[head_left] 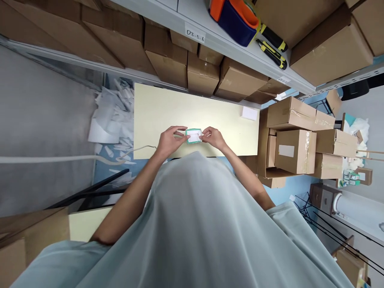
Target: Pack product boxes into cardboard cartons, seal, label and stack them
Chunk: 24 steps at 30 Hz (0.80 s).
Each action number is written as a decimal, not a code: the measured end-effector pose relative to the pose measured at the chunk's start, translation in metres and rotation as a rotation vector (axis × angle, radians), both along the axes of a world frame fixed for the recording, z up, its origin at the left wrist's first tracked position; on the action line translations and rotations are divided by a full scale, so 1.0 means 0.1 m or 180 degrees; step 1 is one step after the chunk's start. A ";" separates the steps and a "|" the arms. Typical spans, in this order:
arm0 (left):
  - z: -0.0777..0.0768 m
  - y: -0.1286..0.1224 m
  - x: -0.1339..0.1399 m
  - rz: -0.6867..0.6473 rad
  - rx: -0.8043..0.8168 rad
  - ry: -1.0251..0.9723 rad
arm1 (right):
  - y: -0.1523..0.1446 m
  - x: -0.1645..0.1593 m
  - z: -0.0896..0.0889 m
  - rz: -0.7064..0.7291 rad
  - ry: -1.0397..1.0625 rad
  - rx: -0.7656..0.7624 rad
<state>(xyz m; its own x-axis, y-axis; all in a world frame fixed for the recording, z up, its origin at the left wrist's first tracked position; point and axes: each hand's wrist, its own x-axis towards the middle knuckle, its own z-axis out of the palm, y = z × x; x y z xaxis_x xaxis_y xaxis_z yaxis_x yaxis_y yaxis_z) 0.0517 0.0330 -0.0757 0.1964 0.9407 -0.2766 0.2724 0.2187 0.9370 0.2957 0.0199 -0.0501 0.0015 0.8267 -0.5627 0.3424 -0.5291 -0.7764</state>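
Note:
A small white box with green edges (194, 136) is between my two hands, over the pale yellow table (168, 104). My left hand (172, 140) grips its left side, with the thumb at the lower left corner and the fingers along the upper left. The fingers of my right hand (212, 137) are closed on the right edge. White shows inside the green border, with a small dark mark near the right side. Details of the box's inside are too small to make out.
A white box (249, 113) lies at the table's back right. Cardboard boxes (204, 70) line the shelf behind; more cardboard boxes (295, 150) are stacked at right. Yellow-black cutters (271, 54) lie on the upper shelf (192, 30). White scraps (115, 116) and a cable (90, 158) are at left.

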 end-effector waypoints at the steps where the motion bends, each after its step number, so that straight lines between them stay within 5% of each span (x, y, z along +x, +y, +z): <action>1: -0.01 -0.01 0.00 0.0003 -0.0061 -0.0029 | 0.00 -0.03 -0.01 -0.0008 -0.0038 -0.0054; 8: 0.02 0.00 0.10 0.0022 0.0024 0.0163 | 0.05 -0.10 -0.05 -0.0079 -0.0075 -0.0087; 16: -0.01 -0.04 -0.17 0.0403 -0.0191 0.0185 | -0.25 0.26 0.10 -0.0588 0.0489 0.0133; 24: 0.00 -0.09 -0.10 0.0155 -0.0577 -0.0279 | -0.29 0.20 -0.06 0.0052 0.0181 0.0254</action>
